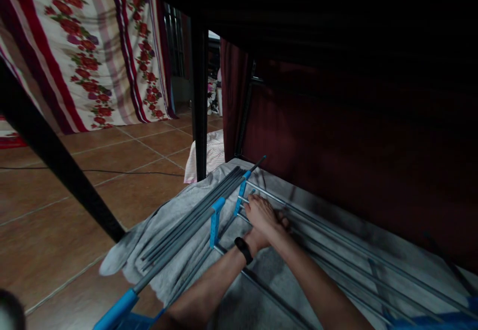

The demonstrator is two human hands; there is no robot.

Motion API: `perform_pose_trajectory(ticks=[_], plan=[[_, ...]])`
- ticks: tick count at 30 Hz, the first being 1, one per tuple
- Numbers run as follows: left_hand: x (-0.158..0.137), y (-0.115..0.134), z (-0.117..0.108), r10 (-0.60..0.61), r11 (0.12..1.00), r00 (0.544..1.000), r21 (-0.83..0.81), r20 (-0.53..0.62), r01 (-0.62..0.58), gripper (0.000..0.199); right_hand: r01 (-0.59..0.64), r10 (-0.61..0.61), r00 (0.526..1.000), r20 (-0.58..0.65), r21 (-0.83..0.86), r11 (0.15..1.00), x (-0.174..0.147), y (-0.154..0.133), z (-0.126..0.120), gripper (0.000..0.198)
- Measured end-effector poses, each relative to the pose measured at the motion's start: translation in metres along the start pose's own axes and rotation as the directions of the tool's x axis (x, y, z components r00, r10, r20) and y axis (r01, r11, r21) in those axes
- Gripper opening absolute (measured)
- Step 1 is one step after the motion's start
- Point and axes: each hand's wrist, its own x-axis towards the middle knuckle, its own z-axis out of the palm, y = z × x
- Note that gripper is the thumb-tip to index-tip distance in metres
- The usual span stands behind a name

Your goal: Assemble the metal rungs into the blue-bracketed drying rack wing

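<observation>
A rack of grey metal tubes (321,228) with blue plastic brackets lies on a grey cloth. My right hand (260,211) crosses over my left wrist, its fingers curled down on the tube ends beside the far blue bracket (241,195). Beneath the right forearm, my left hand (258,239), with a black band (243,250) on its wrist, has its fingers bent round a tube; they are partly hidden. A nearer blue bracket (215,223) stands left of both hands. Several loose-looking grey tubes (194,215) lie bundled alongside the brackets.
The grey cloth (168,225) lies under a dark frame with a black post (200,106) and a slanting black bar (63,156). A dark red panel (317,156) closes the far side. Tiled floor (48,210) with a black cable (112,171) and a hanging floral cloth (85,56) are left.
</observation>
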Motion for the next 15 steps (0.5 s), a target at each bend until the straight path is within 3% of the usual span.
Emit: perform_pose_trajectory(ticks=[3,5,8,11,15], plan=[[0.003,-0.001,0.001,0.098,0.995,0.994,0.012,0.041,-0.099,0.027,-0.023,0.025,0.997,0.069,-0.039,0.999,0.019,-0.009,0.014,0.036],[0.004,0.001,0.001,0.103,0.995,0.993,-0.011,0.055,-0.102,0.028,-0.021,0.023,0.996,0.087,-0.026,0.999,0.025,-0.008,0.023,0.036],[-0.003,0.009,0.000,0.128,0.984,0.992,-0.124,0.005,-0.126,0.035,0.012,-0.011,0.996,0.091,-0.007,1.000,0.027,-0.001,0.031,0.037],[-0.023,0.016,-0.005,0.122,0.957,0.990,-0.256,-0.070,-0.136,0.054,0.038,-0.036,0.995,0.095,-0.015,0.999,0.027,0.004,0.033,0.039],[-0.068,0.007,-0.014,0.051,0.936,0.989,-0.340,-0.138,-0.095,0.044,0.025,-0.020,0.996,0.091,-0.061,0.998,0.027,0.004,0.033,0.040]])
